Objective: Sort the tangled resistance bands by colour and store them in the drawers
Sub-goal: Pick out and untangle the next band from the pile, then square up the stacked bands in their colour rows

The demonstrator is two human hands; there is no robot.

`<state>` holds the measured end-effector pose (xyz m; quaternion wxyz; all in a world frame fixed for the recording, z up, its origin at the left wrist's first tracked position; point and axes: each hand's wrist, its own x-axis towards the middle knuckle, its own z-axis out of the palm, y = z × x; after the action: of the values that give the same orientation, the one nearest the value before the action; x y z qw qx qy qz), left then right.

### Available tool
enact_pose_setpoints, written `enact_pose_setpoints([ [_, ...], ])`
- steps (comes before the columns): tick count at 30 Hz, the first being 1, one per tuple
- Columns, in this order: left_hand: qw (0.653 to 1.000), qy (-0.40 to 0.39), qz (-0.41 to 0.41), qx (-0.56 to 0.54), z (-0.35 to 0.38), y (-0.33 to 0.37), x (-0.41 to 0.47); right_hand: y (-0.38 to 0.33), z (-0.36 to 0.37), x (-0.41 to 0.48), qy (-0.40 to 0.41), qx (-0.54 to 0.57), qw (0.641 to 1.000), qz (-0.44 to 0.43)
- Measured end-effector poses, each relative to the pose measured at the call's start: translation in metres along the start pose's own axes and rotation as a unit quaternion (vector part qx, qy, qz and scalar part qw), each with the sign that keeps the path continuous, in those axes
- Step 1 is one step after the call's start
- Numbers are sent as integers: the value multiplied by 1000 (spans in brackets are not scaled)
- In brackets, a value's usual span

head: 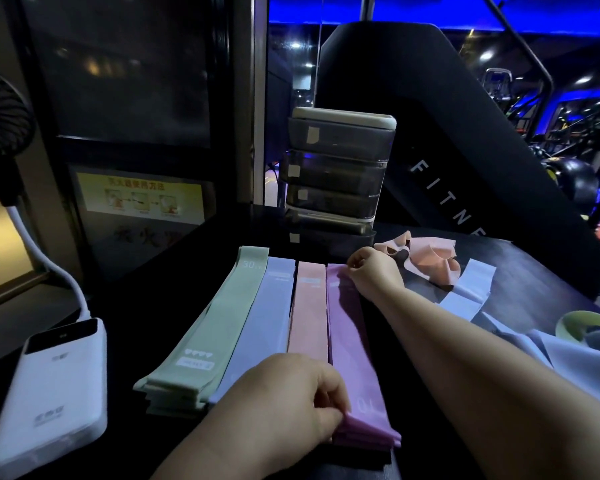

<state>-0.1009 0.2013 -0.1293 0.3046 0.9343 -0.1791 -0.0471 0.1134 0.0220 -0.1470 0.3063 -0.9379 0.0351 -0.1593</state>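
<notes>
Flat stacks of resistance bands lie side by side on the dark table: green bands (205,327), pale blue bands (267,313), pink bands (309,313) and purple bands (352,344). My left hand (288,396) pinches the near end of the top purple band. My right hand (374,271) pinches its far end, holding it stretched over the purple stack. Behind stands a smoky drawer unit (340,174) with its drawers closed. To the right lie a crumpled pink band (426,254), a pale blue band (465,292) and a tangle with a green band (582,327).
A white power bank (49,389) with a cable lies at the near left, below a small black fan (0,112). A black fitness machine (465,150) rises behind the table at the right.
</notes>
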Motion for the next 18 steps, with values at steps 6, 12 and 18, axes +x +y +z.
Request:
enact_pose_setpoints([
  [6, 1000, 1, -21, 17, -4, 1, -4, 4, 1, -4, 9, -15, 1000, 12],
  [12, 998, 38, -50, -1, 0, 7, -3, 13, -26, -26, 19, 4, 1000, 18],
  [18, 989, 145, -32, 27, 16, 36, -4, 38, -79, -73, 38, -4, 999, -4],
])
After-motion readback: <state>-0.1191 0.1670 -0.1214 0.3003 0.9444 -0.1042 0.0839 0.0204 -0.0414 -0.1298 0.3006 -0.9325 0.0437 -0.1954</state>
